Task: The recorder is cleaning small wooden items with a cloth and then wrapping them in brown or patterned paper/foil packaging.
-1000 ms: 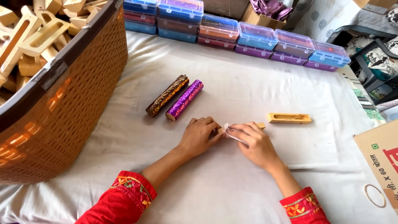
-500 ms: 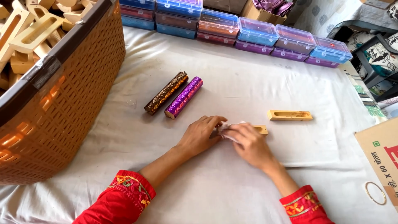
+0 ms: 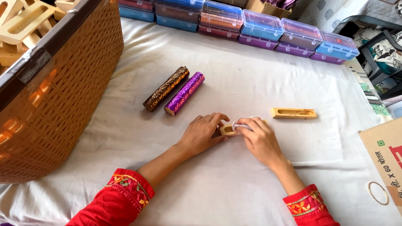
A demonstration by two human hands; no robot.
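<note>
On the bench covered with white cloth (image 3: 259,62), the left hand (image 3: 204,133) lies curled over one end of a small pale wooden block with a hollowed slot (image 3: 228,129), pinning it down, while the right hand (image 3: 260,139) pinches a bit of white cloth (image 3: 240,125) against the same block. A second slotted wooden block (image 3: 293,113) lies just beyond the right hand. Two foil-wrapped cylinders, one brown-gold (image 3: 166,88) and one purple (image 3: 184,93), lie side by side near a brown woven plastic basket (image 3: 63,100).
</note>
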